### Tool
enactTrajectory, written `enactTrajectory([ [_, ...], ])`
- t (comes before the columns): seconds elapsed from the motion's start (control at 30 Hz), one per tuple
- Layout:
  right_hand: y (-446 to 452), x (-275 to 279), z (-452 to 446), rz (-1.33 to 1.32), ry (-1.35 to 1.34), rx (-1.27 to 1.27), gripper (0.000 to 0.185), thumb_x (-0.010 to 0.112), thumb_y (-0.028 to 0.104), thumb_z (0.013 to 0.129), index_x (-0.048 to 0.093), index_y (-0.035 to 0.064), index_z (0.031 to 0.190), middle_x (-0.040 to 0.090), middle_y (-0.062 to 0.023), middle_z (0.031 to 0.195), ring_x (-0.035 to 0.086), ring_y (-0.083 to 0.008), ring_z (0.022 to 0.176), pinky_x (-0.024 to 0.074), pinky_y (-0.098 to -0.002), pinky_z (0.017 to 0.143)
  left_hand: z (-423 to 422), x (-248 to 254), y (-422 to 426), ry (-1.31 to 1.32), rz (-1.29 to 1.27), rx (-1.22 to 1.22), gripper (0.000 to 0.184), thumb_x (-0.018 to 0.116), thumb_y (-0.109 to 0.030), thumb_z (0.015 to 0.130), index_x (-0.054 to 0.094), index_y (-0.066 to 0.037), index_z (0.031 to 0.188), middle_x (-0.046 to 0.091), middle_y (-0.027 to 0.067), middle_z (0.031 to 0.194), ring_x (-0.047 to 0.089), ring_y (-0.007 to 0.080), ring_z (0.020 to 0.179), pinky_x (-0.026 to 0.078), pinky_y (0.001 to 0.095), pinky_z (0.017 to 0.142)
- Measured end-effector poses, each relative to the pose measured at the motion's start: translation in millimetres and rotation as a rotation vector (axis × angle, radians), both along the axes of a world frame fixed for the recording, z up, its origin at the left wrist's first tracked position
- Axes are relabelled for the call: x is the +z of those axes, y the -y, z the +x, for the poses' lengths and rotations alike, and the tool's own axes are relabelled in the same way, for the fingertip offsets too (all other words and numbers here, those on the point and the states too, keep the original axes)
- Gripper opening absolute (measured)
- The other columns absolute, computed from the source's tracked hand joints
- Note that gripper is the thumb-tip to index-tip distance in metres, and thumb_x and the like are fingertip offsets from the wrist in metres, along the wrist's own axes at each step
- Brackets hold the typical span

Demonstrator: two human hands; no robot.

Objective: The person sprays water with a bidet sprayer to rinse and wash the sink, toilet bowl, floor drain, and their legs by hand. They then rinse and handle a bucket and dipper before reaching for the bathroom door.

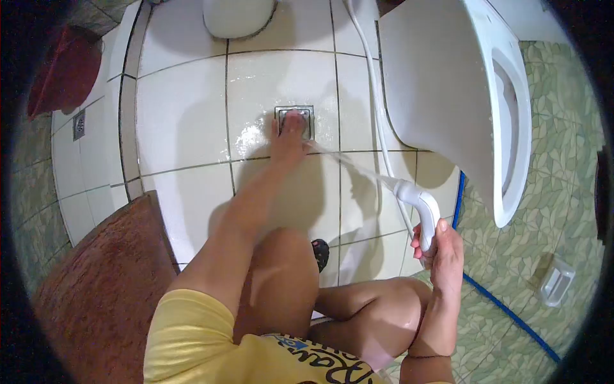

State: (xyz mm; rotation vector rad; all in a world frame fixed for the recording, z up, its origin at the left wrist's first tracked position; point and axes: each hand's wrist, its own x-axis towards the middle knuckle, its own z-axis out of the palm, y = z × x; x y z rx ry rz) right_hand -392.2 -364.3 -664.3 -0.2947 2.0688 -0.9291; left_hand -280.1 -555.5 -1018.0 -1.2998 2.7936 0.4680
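My left hand [289,141] reaches down to a square metal floor drain [309,110] set in the white tiles. Its fingers lie over the drain, with the thumb apart from them; the fingertips are partly hidden by water and glare. In my right hand [442,253] is a white handheld sprayer [419,201], my fingers wrapped round its handle. A jet of water [352,165] runs from the sprayer head to the drain beside my left hand. Wet, shining tile surrounds the drain.
A white hose [374,83] crosses the floor. White ceramic fixtures stand at the top [238,18] and right [441,83]. A blue hose [505,310] runs along the green patterned tiles. A reddish-brown panel [105,288] and a red container [67,70] are at the left.
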Motion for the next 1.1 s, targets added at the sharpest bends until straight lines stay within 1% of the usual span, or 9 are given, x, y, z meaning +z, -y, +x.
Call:
enactTrajectory([
  [0.27, 3, 6, 0, -0.004, 0.045, 0.038, 0.046, 0.042, 0.042, 0.091, 0.057, -0.0008, 0.087, 0.055, -0.0045, 0.068, 0.048, -0.0088, 0.056, 0.0398, -0.0214, 0.053, 48, -16, 14, -0.102, 0.010, -0.413, 0.061, 0.046, -0.037, 0.085, 0.029, -0.007, 0.135, 0.025, 0.0072, 0.142, 0.022, 0.0180, 0.132, 0.012, 0.0518, 0.106],
  [0.33, 2, 7, 0, -0.008, 0.044, 0.029, 0.045, 0.042, 0.042, 0.091, 0.057, -0.0007, 0.086, 0.055, -0.0044, 0.068, 0.048, -0.0088, 0.057, 0.0395, -0.0212, 0.053, 58, -7, 27, 0.048, -0.008, -0.568, 0.060, 0.045, -0.038, 0.085, 0.031, -0.006, 0.134, 0.027, 0.0081, 0.141, 0.024, 0.0203, 0.131, 0.013, 0.0512, 0.106],
  [0.43, 1, 8, -1, -0.022, 0.047, 0.047, 0.044, 0.043, 0.041, 0.090, 0.056, -0.0005, 0.085, 0.054, -0.0044, 0.069, 0.048, -0.0089, 0.058, 0.0393, -0.0211, 0.054, 61, 17, 35, 0.022, 0.027, -0.454, 0.060, 0.045, -0.040, 0.085, 0.032, -0.005, 0.133, 0.027, 0.0086, 0.141, 0.022, 0.0219, 0.131, 0.013, 0.0510, 0.106],
  [0.57, 0, 10, 1, 0.002, 0.034, 0.042, 0.044, 0.044, 0.041, 0.090, 0.056, -0.0005, 0.085, 0.054, -0.0048, 0.069, 0.047, -0.0095, 0.058, 0.0395, -0.0218, 0.054, 38, -2, 14, 0.037, -0.026, -0.316, 0.061, 0.045, -0.040, 0.085, 0.032, -0.005, 0.133, 0.027, 0.0089, 0.141, 0.022, 0.0233, 0.131, 0.013, 0.0509, 0.106],
  [0.63, -1, 11, 2, -0.010, 0.026, 0.047, 0.044, 0.044, 0.042, 0.090, 0.056, -0.0005, 0.084, 0.054, -0.0050, 0.069, 0.047, -0.0098, 0.058, 0.0395, -0.0221, 0.054, 31, -9, 4, -0.089, -0.065, -0.221, 0.062, 0.046, -0.041, 0.084, 0.032, -0.005, 0.133, 0.026, 0.0095, 0.142, 0.020, 0.0227, 0.132, 0.012, 0.0512, 0.106],
  [0.97, 4, 20, 7, -0.029, -0.009, 0.112, 0.044, 0.043, 0.040, 0.091, 0.056, -0.0004, 0.082, 0.054, -0.0048, 0.067, 0.048, -0.0106, 0.059, 0.0404, -0.0230, 0.054, 54, -4, 20, -0.048, 0.077, -0.501, 0.046, 0.051, -0.024, 0.083, 0.042, -0.012, 0.127, 0.033, 0.0045, 0.138, 0.031, 0.0179, 0.127, 0.014, 0.0515, 0.106],
  [1.03, 6, 19, 7, -0.013, -0.008, 0.127, 0.043, 0.043, 0.040, 0.091, 0.056, -0.0002, 0.082, 0.054, -0.0044, 0.067, 0.047, -0.0104, 0.059, 0.0403, -0.0230, 0.054, 66, -20, 28, -0.320, 0.019, -0.577, 0.037, 0.052, -0.019, 0.077, 0.054, -0.009, 0.113, 0.049, 0.0073, 0.124, 0.044, 0.0210, 0.117, 0.014, 0.0580, 0.102],
  [1.07, 6, 17, 7, -0.009, -0.002, 0.116, 0.043, 0.043, 0.040, 0.091, 0.056, -0.0001, 0.082, 0.053, -0.0040, 0.067, 0.047, -0.0101, 0.059, 0.0402, -0.0230, 0.054, 65, -24, 30, -0.320, 0.019, -0.578, 0.037, 0.052, -0.019, 0.077, 0.054, -0.009, 0.113, 0.049, 0.0073, 0.124, 0.044, 0.0210, 0.117, 0.014, 0.0580, 0.102],
  [1.1, 6, 16, 7, -0.005, 0.005, 0.106, 0.042, 0.044, 0.039, 0.091, 0.056, 0.0000, 0.082, 0.053, -0.0035, 0.066, 0.047, -0.0098, 0.059, 0.0402, -0.0230, 0.054, 63, -21, 33, -0.386, 0.094, -0.516, 0.035, 0.053, -0.016, 0.076, 0.057, -0.010, 0.110, 0.055, 0.0085, 0.115, 0.050, 0.0225, 0.109, 0.022, 0.0533, 0.099],
])
